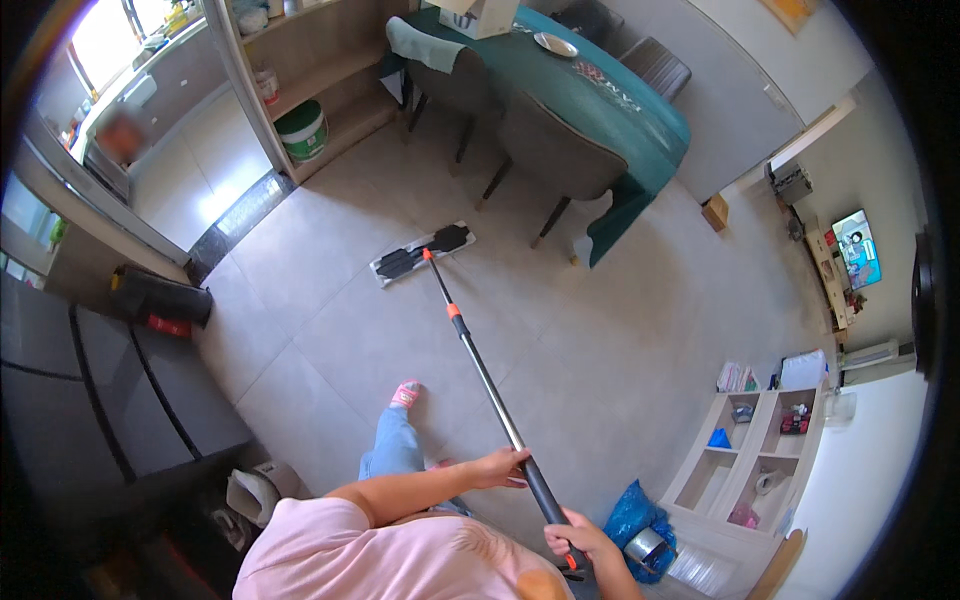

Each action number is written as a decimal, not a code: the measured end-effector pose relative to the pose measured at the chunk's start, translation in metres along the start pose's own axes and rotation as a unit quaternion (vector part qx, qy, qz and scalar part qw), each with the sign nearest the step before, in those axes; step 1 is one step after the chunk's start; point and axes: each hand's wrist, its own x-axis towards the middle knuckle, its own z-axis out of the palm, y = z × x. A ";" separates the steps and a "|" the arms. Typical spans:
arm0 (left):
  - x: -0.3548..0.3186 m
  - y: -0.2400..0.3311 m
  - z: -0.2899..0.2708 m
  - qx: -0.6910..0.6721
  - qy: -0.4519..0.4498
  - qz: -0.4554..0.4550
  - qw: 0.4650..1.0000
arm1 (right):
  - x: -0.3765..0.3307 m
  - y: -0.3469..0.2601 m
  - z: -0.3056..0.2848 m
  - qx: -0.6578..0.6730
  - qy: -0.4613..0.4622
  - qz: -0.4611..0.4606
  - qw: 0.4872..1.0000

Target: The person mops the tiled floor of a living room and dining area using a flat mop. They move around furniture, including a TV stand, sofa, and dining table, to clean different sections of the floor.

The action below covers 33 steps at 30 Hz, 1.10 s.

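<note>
A flat mop (487,381) with a silver pole, black grip and orange joints slants away from me across the grey tiled floor. Its wide black head (425,252), with a pale pad showing round the edges, rests on the tiles in front of the dining chairs. My left hand (500,468) is closed round the pole where the metal meets the black grip. Lower down, near the grip's top end, my right hand (578,536) wraps the handle. One of my feet, in a pink slipper (405,393), stands left of the pole.
Two grey chairs (562,150) stand at a table with a green cloth (640,130). A green-and-white bucket (302,130) sits on the low shelf. At left lies a black cylindrical object (160,297) by dark cabinets. A blue bag (632,520) and a cubby shelf (745,455) are at right.
</note>
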 end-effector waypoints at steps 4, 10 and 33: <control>-0.012 0.101 -0.032 -0.025 0.142 0.070 0.987 | 0.085 -0.080 0.044 0.038 -0.023 -0.005 0.999; -0.018 0.253 -0.129 0.046 0.232 0.131 0.963 | 0.210 -0.179 0.126 0.070 -0.014 -0.140 0.988; 0.051 0.129 -0.130 0.168 0.198 -0.200 0.945 | 0.036 0.024 0.047 0.053 0.099 -0.084 0.990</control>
